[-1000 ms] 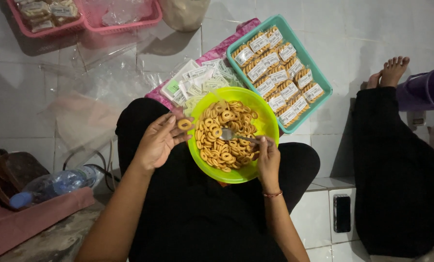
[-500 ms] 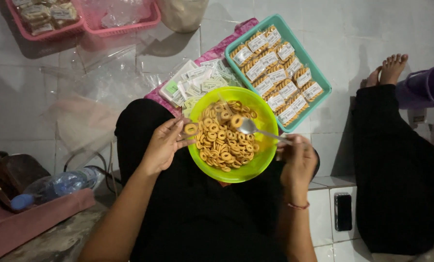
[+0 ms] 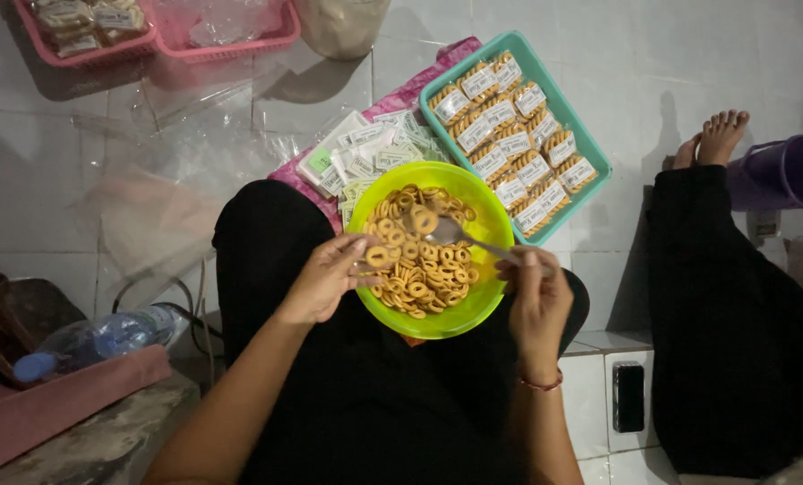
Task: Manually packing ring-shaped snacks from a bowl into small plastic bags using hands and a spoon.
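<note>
The green bowl sits on the person's lap, over black cloth, and serves as the landmark here. Far left of it, a plastic water bottle lies on its side by a pink cloth. Just left of the bowl, the left hand rests at the rim, thumb and forefinger pinching one ring-shaped snack; half a second ago this hand sat at the same rim, so it has hardly shifted. Inside the bowl lies a heap of small golden-brown rings, glossy and all much alike, filling most of the bottom. A metal spoon reaches into the heap from the right, its bowl now lying nearer the middle than before. The right hand grips the spoon's handle with closed fingers at the bowl's right rim; it has come up closer to the bowl. Above and right of the bowl, a teal tray holds rows of packed snack bags. Far right, another person's dark-clothed leg and bare foot lie beside a purple jug.
</note>
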